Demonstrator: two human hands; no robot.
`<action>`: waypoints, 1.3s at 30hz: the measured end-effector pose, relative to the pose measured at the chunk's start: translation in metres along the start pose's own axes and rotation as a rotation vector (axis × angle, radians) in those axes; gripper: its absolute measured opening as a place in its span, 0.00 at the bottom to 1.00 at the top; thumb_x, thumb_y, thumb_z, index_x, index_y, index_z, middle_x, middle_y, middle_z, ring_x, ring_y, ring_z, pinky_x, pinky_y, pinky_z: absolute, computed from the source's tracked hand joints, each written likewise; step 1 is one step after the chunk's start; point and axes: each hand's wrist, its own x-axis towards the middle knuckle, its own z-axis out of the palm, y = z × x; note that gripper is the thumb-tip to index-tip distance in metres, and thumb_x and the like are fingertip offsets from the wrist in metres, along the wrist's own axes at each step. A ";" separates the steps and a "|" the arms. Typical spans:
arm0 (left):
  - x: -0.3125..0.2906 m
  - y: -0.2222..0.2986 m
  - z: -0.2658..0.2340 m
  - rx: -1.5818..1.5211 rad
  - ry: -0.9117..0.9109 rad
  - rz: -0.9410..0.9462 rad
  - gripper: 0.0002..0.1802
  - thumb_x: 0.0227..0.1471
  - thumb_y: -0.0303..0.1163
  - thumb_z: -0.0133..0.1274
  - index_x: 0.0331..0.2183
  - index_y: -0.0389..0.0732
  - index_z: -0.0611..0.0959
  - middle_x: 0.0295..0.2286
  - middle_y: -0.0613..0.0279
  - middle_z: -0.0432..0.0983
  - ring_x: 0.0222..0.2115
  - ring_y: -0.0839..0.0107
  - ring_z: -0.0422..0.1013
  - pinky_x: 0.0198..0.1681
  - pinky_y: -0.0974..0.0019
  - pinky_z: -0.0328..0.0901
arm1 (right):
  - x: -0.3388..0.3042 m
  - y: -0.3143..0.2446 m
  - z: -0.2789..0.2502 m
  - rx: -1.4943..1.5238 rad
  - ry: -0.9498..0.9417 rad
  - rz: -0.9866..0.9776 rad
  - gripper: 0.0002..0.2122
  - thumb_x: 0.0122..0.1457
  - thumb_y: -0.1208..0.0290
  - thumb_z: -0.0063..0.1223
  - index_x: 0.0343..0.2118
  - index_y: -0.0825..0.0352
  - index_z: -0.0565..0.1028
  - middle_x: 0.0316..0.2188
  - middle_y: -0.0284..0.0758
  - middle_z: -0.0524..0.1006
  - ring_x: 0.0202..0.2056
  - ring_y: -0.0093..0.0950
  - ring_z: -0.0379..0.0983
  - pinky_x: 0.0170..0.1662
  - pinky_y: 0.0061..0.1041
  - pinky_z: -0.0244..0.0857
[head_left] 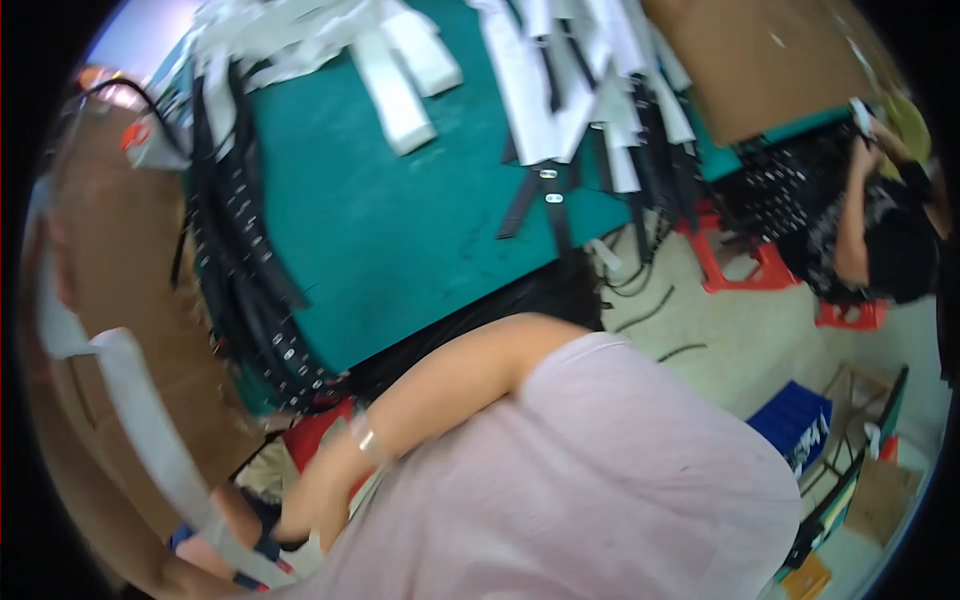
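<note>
A long white strip (150, 420) runs down the left side of the view, bent near its upper end. At the dark left rim, my left hand (58, 265) is closed on the upper part of this strip, though its fingers are blurred. My right arm reaches across my body, with a shiny band at the wrist. My right hand (325, 490) is low on the left, near the strip's lower stretch, its fingers smeared by motion. Whether it holds anything cannot be made out.
A green table (380, 260) lies ahead. Black straps with metal eyelets (245, 230) hang over its left edge; white-wrapped straps (545, 120) hang at its front right. Cardboard (130, 220) stands left. At right are a red stool (735, 260), a seated co-worker (870, 240) and a blue box (795, 420).
</note>
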 end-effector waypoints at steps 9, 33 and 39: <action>-0.056 -0.200 0.175 -0.779 -0.696 -0.463 0.17 0.57 0.43 0.45 0.28 0.37 0.73 0.20 0.63 0.68 0.22 0.72 0.68 0.31 0.64 0.70 | -0.197 -0.007 -0.102 1.404 1.046 0.081 0.17 0.62 0.61 0.42 0.44 0.70 0.71 0.38 0.42 0.76 0.36 0.26 0.73 0.34 0.21 0.67; -0.056 -0.228 0.194 -0.882 -0.731 -0.313 0.18 0.51 0.42 0.53 0.24 0.39 0.67 0.17 0.66 0.60 0.18 0.77 0.60 0.28 0.68 0.70 | -0.167 -0.002 -0.101 0.705 1.462 0.304 0.08 0.51 0.70 0.59 0.29 0.69 0.75 0.26 0.32 0.77 0.27 0.17 0.71 0.27 0.15 0.64; -0.057 -0.219 0.192 -0.809 -0.628 -0.300 0.15 0.50 0.41 0.55 0.26 0.42 0.69 0.18 0.70 0.60 0.21 0.80 0.60 0.29 0.71 0.65 | -0.157 -0.038 -0.098 0.562 1.321 0.563 0.10 0.50 0.70 0.60 0.29 0.72 0.75 0.24 0.33 0.77 0.25 0.18 0.72 0.28 0.16 0.67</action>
